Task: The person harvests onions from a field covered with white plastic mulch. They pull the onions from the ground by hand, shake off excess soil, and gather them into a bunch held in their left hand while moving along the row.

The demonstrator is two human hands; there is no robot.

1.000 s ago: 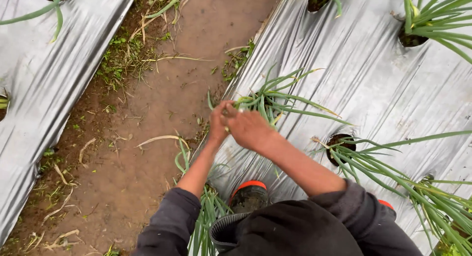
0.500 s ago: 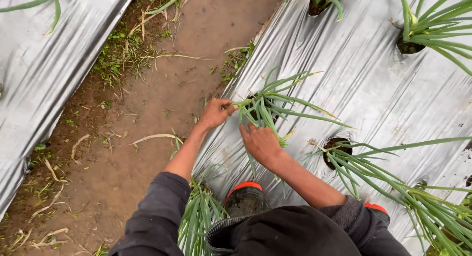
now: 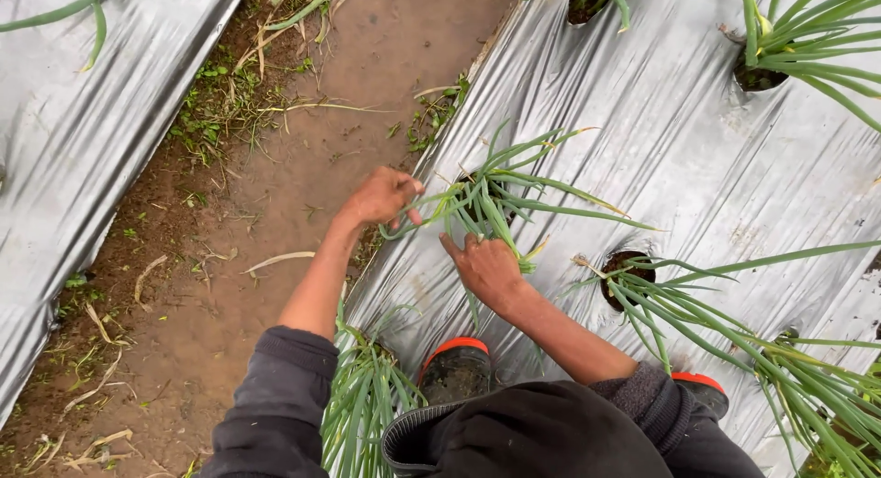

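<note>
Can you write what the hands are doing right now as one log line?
left hand: pulling one green leaf sideways | right hand: at onion plant base | ground: silver plastic sheet

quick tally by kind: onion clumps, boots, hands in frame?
Green onion clumps: 7, first being the one under the hands
Orange-trimmed rubber boots: 2, left boot
Hands: 2, left hand, right hand
Total: 11

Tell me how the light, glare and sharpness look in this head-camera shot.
Head view: soft, even daylight with no hard shadows; the silver plastic sheet gives a dull sheen, not blown-out glare. The left hand, right hand and onion plant are fairly sharp; straight bed edges bend slightly toward the frame edges.
</note>
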